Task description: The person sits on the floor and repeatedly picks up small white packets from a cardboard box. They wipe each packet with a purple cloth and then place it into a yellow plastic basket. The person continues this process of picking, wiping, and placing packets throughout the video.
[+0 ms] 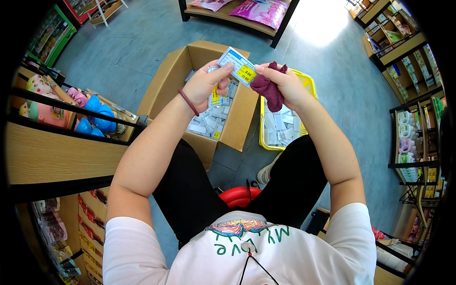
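Observation:
My left hand (207, 85) pinches a white price tag (233, 64) with a blue edge and a yellow panel, and has at least one more tag (214, 98) beneath it. My right hand (282, 88) grips the same upper tag at its right end, along with a crumpled maroon cloth (269, 94). Below my hands, an open cardboard box (159, 83) holds several similar tags. A yellow plastic basket (308, 83) beside it, on the right, also holds several white tags.
A wooden shelf (61, 156) with toys stands close on my left. A low rack (280, 21) with pink packages stands ahead. Shelves (403, 142) of goods line the right. A red round seat (237, 197) shows between my legs. The floor (332, 61) is grey.

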